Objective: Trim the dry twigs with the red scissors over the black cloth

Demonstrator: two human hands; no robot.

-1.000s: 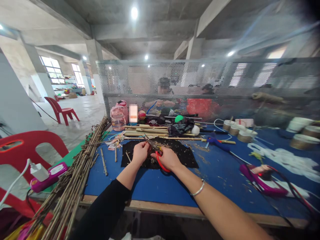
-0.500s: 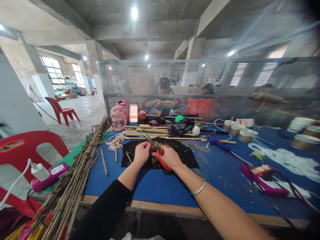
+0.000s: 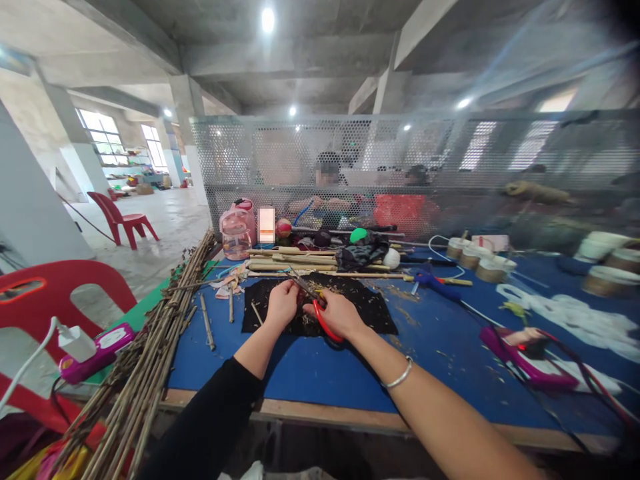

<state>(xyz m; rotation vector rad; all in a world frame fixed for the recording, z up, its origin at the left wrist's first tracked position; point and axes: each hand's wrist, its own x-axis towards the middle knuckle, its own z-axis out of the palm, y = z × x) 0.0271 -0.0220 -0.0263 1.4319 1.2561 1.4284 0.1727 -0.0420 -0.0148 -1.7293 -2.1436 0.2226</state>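
Observation:
Red-handled scissors (image 3: 327,323) are gripped in my right hand (image 3: 341,315), their blades pointing up and to the left. My left hand (image 3: 283,301) is closed right beside the blades, fingertips pinched together; whatever it pinches is too small to make out. Both hands are above a black cloth (image 3: 373,307) strewn with small pale clippings. On the cloth's left part lies a short stick (image 3: 257,313). Two more cut stick pieces, one of them a longer stem (image 3: 207,323), rest on the blue tabletop to the left.
A long bundle of dry stems (image 3: 155,353) lies along the table's left edge. Behind the cloth are bamboo sticks (image 3: 295,265) and a pink jug (image 3: 236,233). At right are a blue glue gun (image 3: 437,287), a purple power strip (image 3: 530,367), white cord and tubs. A perforated screen (image 3: 280,157) stands behind.
Hands and scissors keep nearly the same position over the cloth. The whole view has shifted very slightly.

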